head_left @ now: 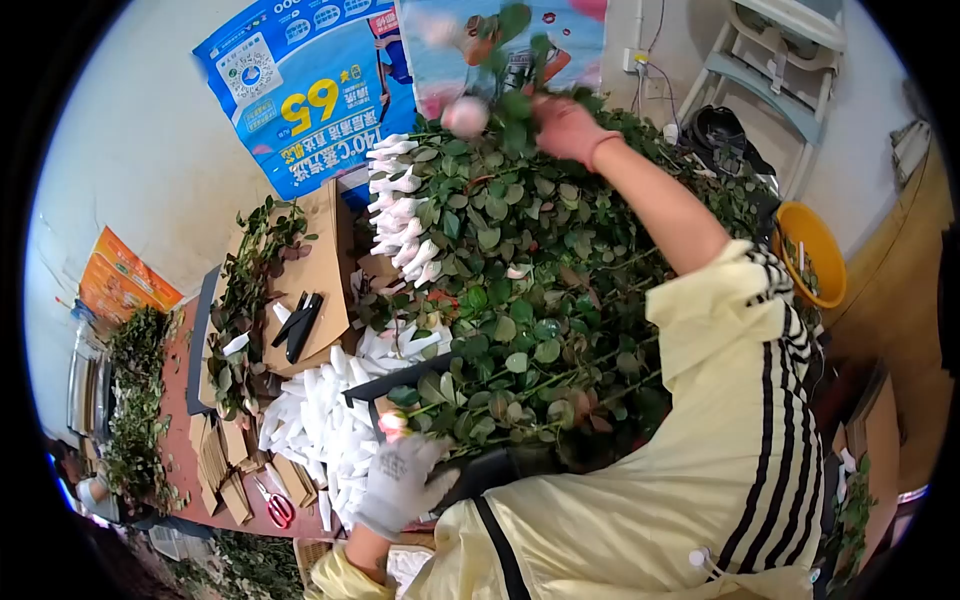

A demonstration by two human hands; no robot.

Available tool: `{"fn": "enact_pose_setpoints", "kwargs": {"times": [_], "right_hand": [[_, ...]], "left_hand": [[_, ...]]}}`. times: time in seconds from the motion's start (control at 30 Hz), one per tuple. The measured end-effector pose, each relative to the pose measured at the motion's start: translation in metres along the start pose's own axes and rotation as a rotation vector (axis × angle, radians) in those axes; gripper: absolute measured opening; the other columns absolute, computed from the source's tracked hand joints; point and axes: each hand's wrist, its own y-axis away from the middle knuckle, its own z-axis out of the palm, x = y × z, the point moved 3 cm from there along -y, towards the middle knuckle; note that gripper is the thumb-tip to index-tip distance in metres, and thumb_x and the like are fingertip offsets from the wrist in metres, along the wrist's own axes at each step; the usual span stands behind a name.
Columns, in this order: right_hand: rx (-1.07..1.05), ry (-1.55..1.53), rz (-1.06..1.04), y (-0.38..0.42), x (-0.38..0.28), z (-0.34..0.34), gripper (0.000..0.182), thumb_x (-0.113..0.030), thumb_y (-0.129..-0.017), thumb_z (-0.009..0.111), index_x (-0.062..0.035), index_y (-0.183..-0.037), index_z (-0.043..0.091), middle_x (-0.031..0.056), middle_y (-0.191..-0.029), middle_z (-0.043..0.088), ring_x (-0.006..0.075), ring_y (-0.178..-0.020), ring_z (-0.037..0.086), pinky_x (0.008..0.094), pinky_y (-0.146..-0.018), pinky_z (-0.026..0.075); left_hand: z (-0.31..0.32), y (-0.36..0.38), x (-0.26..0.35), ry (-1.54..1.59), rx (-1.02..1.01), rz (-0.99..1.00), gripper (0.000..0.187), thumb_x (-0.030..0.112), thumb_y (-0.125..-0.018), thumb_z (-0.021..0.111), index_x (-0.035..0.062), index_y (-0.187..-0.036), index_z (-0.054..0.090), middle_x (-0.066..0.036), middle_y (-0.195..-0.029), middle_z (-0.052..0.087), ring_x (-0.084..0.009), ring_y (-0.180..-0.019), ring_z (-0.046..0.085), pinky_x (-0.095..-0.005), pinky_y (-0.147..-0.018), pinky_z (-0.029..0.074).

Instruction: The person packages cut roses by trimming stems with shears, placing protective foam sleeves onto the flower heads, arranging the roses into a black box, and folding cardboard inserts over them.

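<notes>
My right hand (572, 130), in a pink glove, is raised at the far side of the leafy heap. Its fingers are closed on a rose stem (517, 122) with green leaves. A pale pink bloom (465, 117) hangs to its left, blurred by motion. My left hand (402, 484), in a white glove, is low at the near edge of the table with thumb and fingers apart. Just beyond its fingertips is a pink and yellow rose (393, 424). Beside it lies a pile of white foam sleeves (315, 425). Rose stems with leaves (520, 340) fill the middle.
White-sleeved rose heads (400, 215) line the heap's far left. A black stapler (300, 325) lies on cardboard (325, 275). Red-handled scissors (277, 508) rest near cardboard strips (212, 460). An orange basin (815, 250) and a high chair (775, 70) stand to the right.
</notes>
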Motion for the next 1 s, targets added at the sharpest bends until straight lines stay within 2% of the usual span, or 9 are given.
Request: {"fn": "enact_pose_setpoints", "kwargs": {"times": [0.07, 0.37, 0.53, 0.6, 0.7, 0.73, 0.77, 0.9, 1.0], "right_hand": [[-0.321, 0.399, -0.182, -0.003, 0.003, 0.061, 0.042, -0.011, -0.084, 0.038, -0.0075, -0.125, 0.048, 0.0132, -0.121, 0.055, 0.0298, -0.114, 0.052, 0.0365, -0.096, 0.041], [-0.228, 0.15, -0.167, 0.049, -0.021, 0.047, 0.056, -0.011, -0.082, 0.051, -0.0152, -0.137, 0.039, 0.0106, -0.138, 0.043, 0.0273, -0.117, 0.051, 0.0376, -0.094, 0.045], [0.268, -0.041, -0.102, 0.067, 0.012, -0.005, 0.046, -0.013, -0.076, 0.057, -0.0143, -0.122, 0.051, 0.0117, -0.119, 0.054, 0.0274, -0.105, 0.056, 0.0397, -0.088, 0.048], [0.837, 0.122, -0.098, 0.084, 0.079, -0.033, 0.043, -0.013, -0.075, 0.057, -0.007, -0.117, 0.051, 0.0132, -0.111, 0.057, 0.0259, -0.103, 0.056, 0.04, -0.086, 0.048], [1.041, -0.329, 0.513, 0.135, 0.215, -0.109, 0.022, -0.014, -0.077, 0.059, 0.0036, -0.091, 0.059, 0.0172, -0.089, 0.064, 0.0292, -0.078, 0.059, 0.0395, -0.073, 0.046], [1.447, -0.076, 0.58, 0.154, 0.306, -0.111, 0.023, -0.016, -0.077, 0.059, 0.0051, -0.085, 0.06, 0.0151, -0.078, 0.065, 0.029, -0.069, 0.06, 0.0399, -0.067, 0.047], [1.516, -0.302, 0.643, 0.19, 0.272, -0.152, 0.021, -0.01, -0.076, 0.059, 0.0067, -0.088, 0.061, 0.015, -0.085, 0.066, 0.0267, -0.075, 0.062, 0.0363, -0.071, 0.049], [1.824, -0.903, 0.112, 0.236, 0.24, -0.202, 0.021, 0.004, -0.073, 0.061, 0.0073, -0.094, 0.062, 0.01, -0.095, 0.066, 0.019, -0.083, 0.063, 0.0291, -0.078, 0.05], [1.412, 0.358, 0.217, 0.231, 0.229, -0.19, 0.029, -0.009, -0.08, 0.061, 0.0024, -0.106, 0.06, 0.0126, -0.107, 0.062, 0.0233, -0.094, 0.06, 0.0345, -0.083, 0.047]], "left_hand": [[-0.032, -0.019, 0.014, 0.107, 0.081, 0.106, 0.035, 0.025, -0.075, 0.067, 0.0063, -0.104, 0.061, -0.01, -0.087, 0.06, -0.0283, -0.08, 0.057, -0.038, -0.073, 0.045], [-0.071, -0.11, 0.008, 0.008, 0.57, 0.173, 0.055, 0.022, -0.071, 0.067, 0.0046, -0.121, 0.052, -0.019, -0.119, 0.053, -0.0364, -0.11, 0.05, -0.0439, -0.097, 0.038], [-0.024, -0.18, -0.05, 0.143, 0.17, -0.081, 0.058, 0.032, -0.079, 0.063, 0.0025, -0.126, 0.048, -0.02, -0.124, 0.051, -0.0349, -0.117, 0.047, -0.0386, -0.099, 0.037], [-0.024, -0.162, -0.036, 0.123, 0.176, -0.001, 0.053, 0.031, -0.08, 0.061, 0.001, -0.123, 0.051, -0.019, -0.12, 0.054, -0.034, -0.114, 0.05, -0.0378, -0.098, 0.038], [-0.039, -0.111, -0.021, 0.398, 0.118, 0.035, 0.048, 0.024, -0.079, 0.063, 0.0009, -0.12, 0.053, -0.016, -0.117, 0.058, -0.0274, -0.11, 0.054, -0.0338, -0.097, 0.039], [-0.043, -0.092, -0.021, 0.494, 0.101, 0.006, 0.047, 0.023, -0.079, 0.063, -0.0001, -0.12, 0.054, -0.015, -0.115, 0.059, -0.0245, -0.109, 0.055, -0.033, -0.096, 0.04], [-0.044, -0.074, -0.024, 0.592, 0.086, -0.025, 0.046, 0.021, -0.079, 0.064, -0.001, -0.119, 0.054, -0.013, -0.114, 0.06, -0.0216, -0.107, 0.056, -0.0321, -0.095, 0.04], [-0.038, -0.032, -0.04, 0.771, 0.095, -0.2, 0.043, 0.017, -0.082, 0.061, -0.0045, -0.118, 0.053, -0.011, -0.11, 0.059, -0.0178, -0.106, 0.054, -0.0315, -0.095, 0.04], [-0.05, -0.036, -0.011, 0.716, 0.312, -0.104, 0.054, 0.01, -0.076, 0.062, -0.0033, -0.127, 0.047, -0.015, -0.123, 0.052, -0.0225, -0.113, 0.052, -0.0343, -0.1, 0.038]]}}
